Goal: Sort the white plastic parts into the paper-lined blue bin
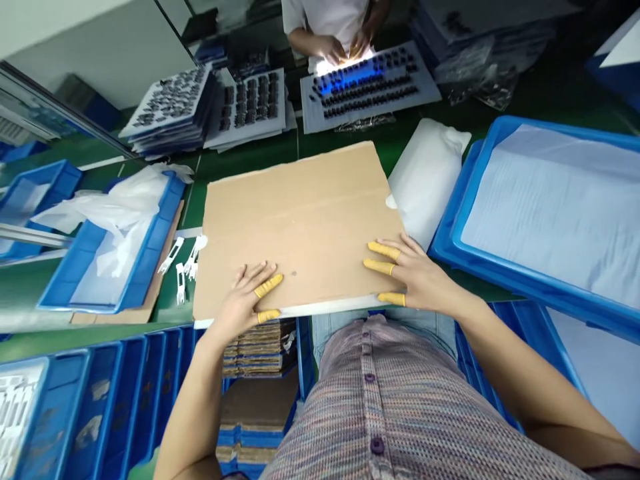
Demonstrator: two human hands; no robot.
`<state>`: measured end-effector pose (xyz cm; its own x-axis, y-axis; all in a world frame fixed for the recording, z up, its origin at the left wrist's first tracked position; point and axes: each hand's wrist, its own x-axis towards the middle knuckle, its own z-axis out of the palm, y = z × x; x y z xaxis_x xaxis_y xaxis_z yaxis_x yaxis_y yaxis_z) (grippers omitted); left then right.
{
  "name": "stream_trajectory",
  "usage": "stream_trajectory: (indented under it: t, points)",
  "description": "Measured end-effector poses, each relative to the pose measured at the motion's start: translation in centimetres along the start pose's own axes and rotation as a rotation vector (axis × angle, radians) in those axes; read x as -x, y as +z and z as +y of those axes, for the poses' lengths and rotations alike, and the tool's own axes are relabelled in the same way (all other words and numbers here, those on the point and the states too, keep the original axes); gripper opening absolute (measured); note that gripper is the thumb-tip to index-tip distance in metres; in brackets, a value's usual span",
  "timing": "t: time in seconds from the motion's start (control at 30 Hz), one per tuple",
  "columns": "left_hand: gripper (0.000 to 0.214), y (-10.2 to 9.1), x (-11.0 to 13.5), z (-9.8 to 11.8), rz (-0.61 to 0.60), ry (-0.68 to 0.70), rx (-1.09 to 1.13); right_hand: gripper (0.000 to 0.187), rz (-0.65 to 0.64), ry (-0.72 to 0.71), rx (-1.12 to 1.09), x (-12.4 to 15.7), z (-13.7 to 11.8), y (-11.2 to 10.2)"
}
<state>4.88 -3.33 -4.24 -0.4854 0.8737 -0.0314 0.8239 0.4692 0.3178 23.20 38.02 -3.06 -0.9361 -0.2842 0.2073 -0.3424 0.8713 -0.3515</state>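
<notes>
Brown cardboard sheet [295, 213], flat on green tabletop [235, 165], long axis side to side, directly under both palms. Left hand [243, 303] at near edge, left of middle; right hand [413, 277] at near right corner. Fingers of both spread, nothing grasped; yellow ribbed finger cots [384, 251]. White layer beneath near edge. Right: puffy white bag [425, 177], glossy blue plastic tray [474, 190]. Left: slim white plastic clips [181, 283].

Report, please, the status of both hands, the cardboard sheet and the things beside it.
Left hand and right hand open, resting on cardboard sheet. White layer showing under near edge. White bundle beside right edge, small white parts beside left.
</notes>
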Motion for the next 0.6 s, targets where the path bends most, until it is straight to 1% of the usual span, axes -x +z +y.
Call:
stream_trajectory:
  t: [0.27, 0.43, 0.47, 0.53, 0.6]
  points:
    - [0.076, 0.6, 0.1, -0.6, 0.084, 0.163, -0.130, 0.068, -0.001, 0.034, -0.064, 0.2, -0.3, -0.1]
    - [0.085, 0.4, 0.2, -1.1, 0.137, 0.228, -0.145, 0.072, -0.093, 0.094, -0.139, -0.1, -0.9, -1.0]
    - [0.086, 0.3, 0.2, -1.3, 0.128, 0.248, -0.127, 0.072, -0.088, 0.100, -0.162, -0.2, -1.0, -1.1]
    - [0.083, -0.2, 0.1, -1.4, 0.106, 0.263, -0.081, 0.068, -0.036, 0.104, -0.221, -0.1, -1.2, -1.2]
    - [0.079, -0.8, -0.3, -1.0, 0.115, 0.216, -0.045, 0.064, 0.054, 0.102, -0.278, 0.3, -1.1, -1.3]
